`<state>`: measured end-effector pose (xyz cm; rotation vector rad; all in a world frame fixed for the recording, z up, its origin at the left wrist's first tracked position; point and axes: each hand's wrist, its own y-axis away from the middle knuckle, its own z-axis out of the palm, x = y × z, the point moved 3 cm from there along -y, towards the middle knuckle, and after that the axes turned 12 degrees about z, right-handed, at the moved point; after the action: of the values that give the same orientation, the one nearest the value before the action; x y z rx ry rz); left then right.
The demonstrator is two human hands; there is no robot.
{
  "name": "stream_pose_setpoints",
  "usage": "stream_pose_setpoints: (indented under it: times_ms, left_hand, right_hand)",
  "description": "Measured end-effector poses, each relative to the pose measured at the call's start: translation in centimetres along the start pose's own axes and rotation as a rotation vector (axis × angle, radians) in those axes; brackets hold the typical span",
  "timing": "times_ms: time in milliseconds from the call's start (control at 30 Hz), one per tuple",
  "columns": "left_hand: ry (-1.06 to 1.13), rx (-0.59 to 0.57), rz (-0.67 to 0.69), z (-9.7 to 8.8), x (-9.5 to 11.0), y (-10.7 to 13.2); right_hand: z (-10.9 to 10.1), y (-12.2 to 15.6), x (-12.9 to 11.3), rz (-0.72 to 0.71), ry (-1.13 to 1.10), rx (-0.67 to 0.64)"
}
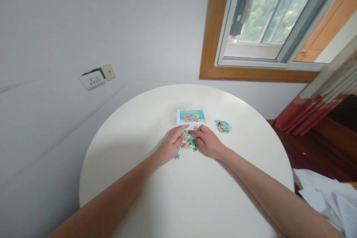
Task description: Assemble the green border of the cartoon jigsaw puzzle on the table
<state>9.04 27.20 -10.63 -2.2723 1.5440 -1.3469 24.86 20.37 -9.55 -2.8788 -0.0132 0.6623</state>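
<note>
A loose cluster of small jigsaw puzzle pieces (186,144), coloured teal, pink, yellow and cream, lies on the white table between my hands. My left hand (169,143) rests along the left side of the cluster, fingers stretched out and curving over its far edge. On the other side, my right hand (208,142) points its index finger at the top of the cluster, touching the pieces there; its other fingers are bent near the right edge. One pink and teal puzzle piece (176,156) lies apart, close to my left wrist. I make out nothing gripped in either hand.
Just beyond my hands is a picture card (191,116) showing cartoon figures. A second pile of puzzle pieces (223,126) sits to the right on the round table (178,200). White papers (320,197) lie past the table's right edge. A wall and window border the far side.
</note>
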Motion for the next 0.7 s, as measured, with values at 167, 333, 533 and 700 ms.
stream_pose_setpoints:
  times_ms: [167, 333, 533, 700]
  left_hand:
    - [0.051, -0.012, -0.025, -1.0, 0.0, -0.3]
    - [-0.09, -0.403, 0.133, -4.3, -0.7, 0.7]
    - [-0.113, -0.527, 0.162, -6.0, -0.8, 1.3]
    - [-0.185, -0.447, 0.173, -5.2, -0.2, 0.4]
  right_hand:
    - [-1.3, 0.5, 0.5, 0.013, -0.121, -0.048]
    - [-2.6, 1.2, 1.6, 0.007, -0.156, -0.167]
    - [-2.3, 1.2, 1.9, -0.002, -0.131, -0.145]
    - [-1.3, 0.8, 0.5, -0.02, -0.087, -0.071]
